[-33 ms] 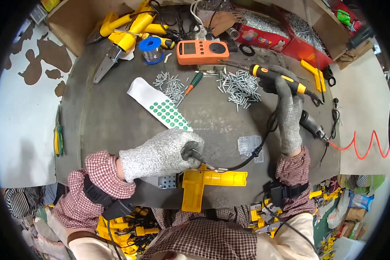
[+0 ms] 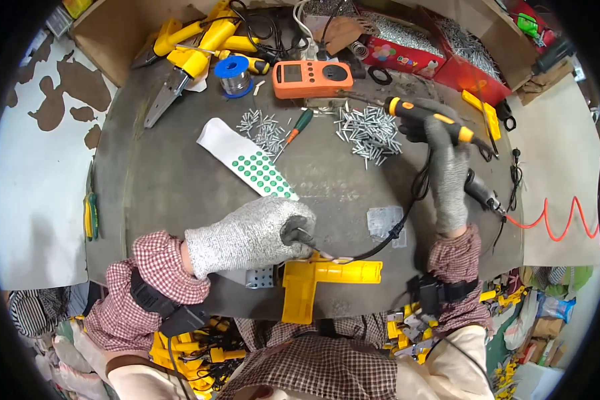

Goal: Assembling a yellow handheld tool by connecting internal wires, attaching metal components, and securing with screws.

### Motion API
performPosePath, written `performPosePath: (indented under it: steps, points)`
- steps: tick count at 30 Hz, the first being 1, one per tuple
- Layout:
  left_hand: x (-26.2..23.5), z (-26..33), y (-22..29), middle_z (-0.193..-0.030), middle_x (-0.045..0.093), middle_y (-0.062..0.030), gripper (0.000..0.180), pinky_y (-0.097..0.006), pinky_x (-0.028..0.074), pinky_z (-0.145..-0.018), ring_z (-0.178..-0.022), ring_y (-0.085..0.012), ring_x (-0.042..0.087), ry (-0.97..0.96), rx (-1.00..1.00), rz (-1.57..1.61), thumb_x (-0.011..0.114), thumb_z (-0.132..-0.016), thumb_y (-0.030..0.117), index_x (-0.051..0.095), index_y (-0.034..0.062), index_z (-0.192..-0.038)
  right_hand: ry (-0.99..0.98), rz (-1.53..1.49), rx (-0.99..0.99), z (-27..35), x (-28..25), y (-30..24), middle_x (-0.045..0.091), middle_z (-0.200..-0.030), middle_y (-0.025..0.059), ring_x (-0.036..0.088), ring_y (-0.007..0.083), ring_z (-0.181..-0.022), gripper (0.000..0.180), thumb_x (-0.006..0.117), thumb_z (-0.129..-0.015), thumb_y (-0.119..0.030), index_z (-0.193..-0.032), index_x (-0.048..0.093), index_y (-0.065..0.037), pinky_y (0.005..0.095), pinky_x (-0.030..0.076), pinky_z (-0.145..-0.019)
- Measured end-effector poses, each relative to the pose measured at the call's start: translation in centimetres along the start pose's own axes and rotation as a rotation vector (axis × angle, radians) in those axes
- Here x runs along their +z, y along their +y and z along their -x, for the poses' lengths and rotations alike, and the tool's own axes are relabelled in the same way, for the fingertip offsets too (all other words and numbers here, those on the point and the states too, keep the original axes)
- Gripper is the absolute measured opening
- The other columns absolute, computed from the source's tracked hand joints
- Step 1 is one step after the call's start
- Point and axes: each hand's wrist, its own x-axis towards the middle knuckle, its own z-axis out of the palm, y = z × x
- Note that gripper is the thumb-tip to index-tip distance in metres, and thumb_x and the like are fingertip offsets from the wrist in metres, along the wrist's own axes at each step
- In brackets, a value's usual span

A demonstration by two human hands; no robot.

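My left hand [image 2: 253,233], in a grey glove with dark fingertips, pinches the end of a black power cord [image 2: 370,253] whose thin wires come out beside the fingers. Just below it, at the near edge of the table, lies a T-shaped yellow plastic shell [image 2: 300,293]. Partly under that wrist shows a metal plate with holes [image 2: 260,278]. My gloved right hand [image 2: 443,143] is closed around the black and yellow handle of a soldering iron [image 2: 407,110]. Its long metal shaft points left, toward an orange meter [image 2: 313,79] at the back.
Two screw piles [image 2: 370,133] flank a green-handled screwdriver [image 2: 300,127]. Nearby lie a white strip with green dots [image 2: 247,160] and a solder spool [image 2: 233,77]. Yellow tools [image 2: 193,60] crowd the back left; red screw boxes [image 2: 470,63] the back right. A red coiled hose [image 2: 553,227] hangs right.
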Motion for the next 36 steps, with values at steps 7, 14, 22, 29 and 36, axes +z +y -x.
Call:
performPosePath:
  steps: [7,14,22,29,36]
  points:
    - [-5.6,8.9,-6.4,-0.103,0.071,-0.0091,0.042,-0.034,0.051,-0.093,-0.100,-0.0195,0.065,0.353,-0.393,0.077,0.065,-0.097,0.037,0.065,0.0007,-0.118,0.121,0.120,-0.258,-1.4,-1.9,-3.2,0.072,-0.111,0.0115,0.070,0.0180,-0.097,0.028,0.059,-0.102,-0.015,-0.124,0.064,0.001,0.0305,0.056,-0.087]
    - [2.3,5.4,2.9,-0.117,0.063,-0.0078,0.036,-0.044,0.037,-0.106,-0.120,-0.0274,0.055,0.547,0.160,-0.457,0.075,-0.087,0.037,0.070,0.0112,-0.112,-0.044,0.666,-0.574,-6.9,1.2,2.1,0.073,-0.107,0.0129,0.071,0.0221,-0.097,0.031,0.072,-0.092,-0.011,-0.121,0.067,-0.003,0.0316,0.056,-0.086]
    - [4.4,2.7,1.8,-0.098,0.064,-0.0037,0.018,-0.042,0.045,-0.095,-0.101,-0.0236,0.061,0.416,0.269,-0.647,0.072,-0.083,0.024,0.067,0.0098,-0.093,0.006,0.596,-0.550,-5.9,1.3,2.0,0.073,-0.102,0.0170,0.073,0.0260,-0.095,0.028,0.074,-0.091,-0.012,-0.117,0.068,-0.003,0.0341,0.056,-0.085]
    - [3.8,2.0,4.0,-0.101,0.066,-0.0052,0.034,-0.047,0.041,-0.106,-0.109,-0.0235,0.062,0.346,0.324,-1.013,0.072,-0.083,0.030,0.067,0.0072,-0.108,-0.123,0.578,-0.454,-8.9,2.5,3.7,0.071,-0.105,0.0225,0.070,0.0376,-0.098,0.033,0.071,-0.092,-0.015,-0.121,0.064,0.000,0.0403,0.056,-0.084]
    - [4.1,-5.2,4.8,-0.095,0.068,-0.0177,0.035,-0.050,0.048,-0.095,-0.096,-0.0335,0.068,0.081,0.128,-0.346,0.071,-0.086,0.021,0.060,0.0010,-0.113,-0.621,1.190,-0.162,-6.0,6.7,-3.6,0.068,-0.090,0.0274,0.068,0.0432,-0.088,0.028,0.053,-0.095,-0.012,-0.120,0.054,0.000,0.0515,0.055,-0.074]
